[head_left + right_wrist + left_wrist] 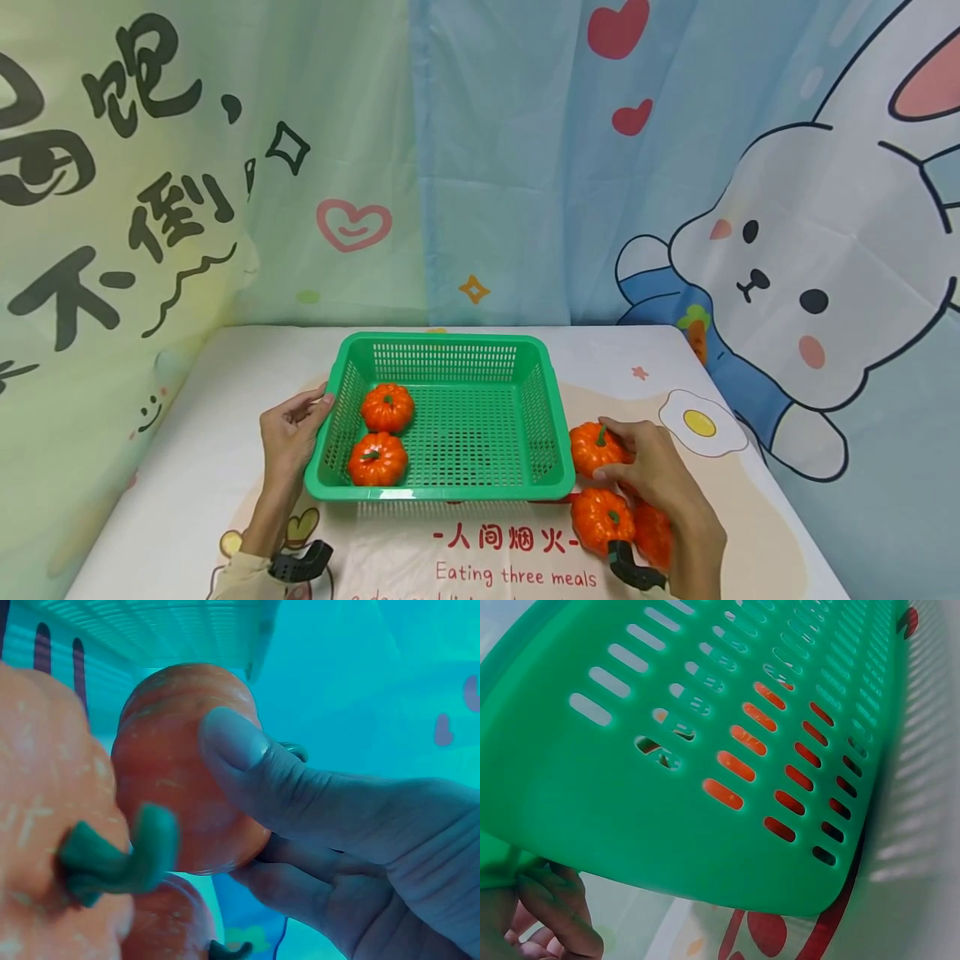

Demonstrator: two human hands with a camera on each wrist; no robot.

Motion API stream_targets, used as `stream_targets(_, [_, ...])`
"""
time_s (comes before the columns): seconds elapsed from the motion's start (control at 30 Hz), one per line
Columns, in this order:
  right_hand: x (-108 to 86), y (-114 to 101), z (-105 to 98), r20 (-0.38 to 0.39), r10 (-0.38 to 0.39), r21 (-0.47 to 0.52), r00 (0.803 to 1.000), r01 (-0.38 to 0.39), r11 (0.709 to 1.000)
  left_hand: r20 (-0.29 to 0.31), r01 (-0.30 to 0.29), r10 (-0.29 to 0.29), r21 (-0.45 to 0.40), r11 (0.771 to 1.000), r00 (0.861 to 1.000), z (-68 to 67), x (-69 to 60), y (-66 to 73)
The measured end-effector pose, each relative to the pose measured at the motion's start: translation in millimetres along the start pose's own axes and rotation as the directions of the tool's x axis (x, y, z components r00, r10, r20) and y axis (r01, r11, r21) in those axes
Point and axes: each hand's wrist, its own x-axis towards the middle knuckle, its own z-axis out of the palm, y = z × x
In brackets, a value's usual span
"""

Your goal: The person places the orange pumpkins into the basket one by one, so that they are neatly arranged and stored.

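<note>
A green plastic basket [480, 493] stands on the table, with two small orange pumpkins inside, one [387, 408] behind the other [378, 459]. My left hand [291, 433] grips the basket's left rim; its fingers [559, 911] curl at the edge in the left wrist view. Just outside the basket's right wall, my right hand [651, 467] pinches a pumpkin [592, 448] between thumb and fingers. The right wrist view shows the thumb [240, 742] pressed on this pumpkin's [172, 780] side. Nearer me lies another pumpkin [602, 521], and one more [654, 533] is partly hidden by the right wrist.
A printed cloth [517, 554] with lettering and a fried-egg picture [701, 423] covers the table. Behind it hangs a curtain [495, 167] with a cartoon rabbit and hearts. Each wrist wears a black camera mount [302, 562].
</note>
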Motion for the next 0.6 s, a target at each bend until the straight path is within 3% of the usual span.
stream_targets(0.6, [-13.5,-9.8,-18.8,0.005,0.03,-0.034,1.0,-0.03,0.999,-0.003,0.008,-0.008,-0.008,1.0,1.0,0.1,0.2,1.4])
